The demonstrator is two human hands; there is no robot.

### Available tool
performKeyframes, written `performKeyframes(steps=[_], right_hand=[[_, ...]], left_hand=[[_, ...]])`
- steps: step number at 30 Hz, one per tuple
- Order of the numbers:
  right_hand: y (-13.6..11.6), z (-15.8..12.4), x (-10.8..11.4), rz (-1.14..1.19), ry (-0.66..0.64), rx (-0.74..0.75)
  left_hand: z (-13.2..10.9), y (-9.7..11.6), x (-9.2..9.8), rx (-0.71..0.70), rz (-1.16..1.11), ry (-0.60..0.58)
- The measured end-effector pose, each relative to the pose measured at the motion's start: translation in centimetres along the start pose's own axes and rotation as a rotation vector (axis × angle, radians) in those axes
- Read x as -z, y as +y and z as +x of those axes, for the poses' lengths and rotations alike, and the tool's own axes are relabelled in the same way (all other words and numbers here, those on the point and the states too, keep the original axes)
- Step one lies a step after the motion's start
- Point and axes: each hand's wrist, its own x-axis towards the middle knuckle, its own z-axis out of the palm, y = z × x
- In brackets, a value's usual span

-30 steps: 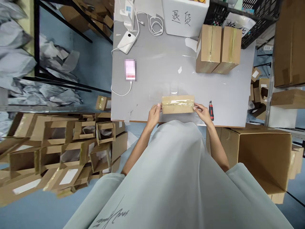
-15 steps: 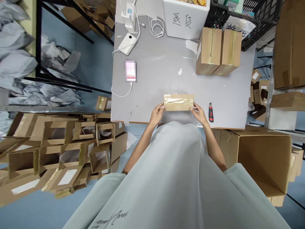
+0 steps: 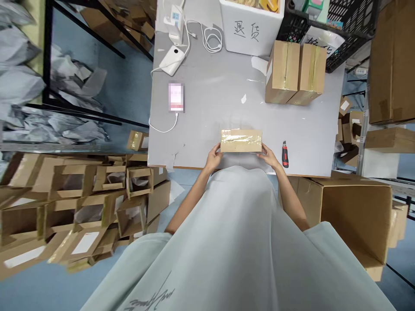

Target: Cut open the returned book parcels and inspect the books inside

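A small taped cardboard box (image 3: 241, 140) lies on the grey table (image 3: 214, 99) near its front edge. My left hand (image 3: 214, 157) grips the box's left end with curled fingers. My right hand (image 3: 268, 156) holds its right end the same way. Clear tape runs along the top of the box. A red and black utility knife (image 3: 285, 154) lies on the table just right of my right hand.
Two taller taped boxes (image 3: 295, 72) stand at the back right beside a white bin (image 3: 249, 23) with writing. A phone (image 3: 177, 96) on a cable and a white charger (image 3: 171, 60) lie at the left. Opened cartons (image 3: 81, 203) are piled on the floor left; a big open carton (image 3: 353, 211) stands right.
The box has been tipped from showing its front side to lying flatter, top face up. Both hands stayed on its ends and shifted slightly toward me.
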Motion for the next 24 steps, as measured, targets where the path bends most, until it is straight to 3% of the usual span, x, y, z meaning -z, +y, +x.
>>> performKeyframes(steps=[5, 12, 17, 24], right_hand=[[0.6, 0.8, -1.1, 0.006, 0.055, 0.064], [0.2, -0.8, 0.1, -0.080, 0.142, 0.119], [0.8, -1.0, 0.3, -0.125, 0.219, 0.067], [1.3, -0.4, 0.4, -0.108, 0.205, 0.001]], left_hand=[[0.3, -0.4, -1.2, 0.016, -0.041, 0.028], [-0.7, 0.2, -0.8, -0.020, -0.024, 0.093], [-0.7, 0.4, -0.7, -0.034, 0.018, 0.104], [-0.1, -0.1, -0.7, 0.033, 0.055, 0.086]])
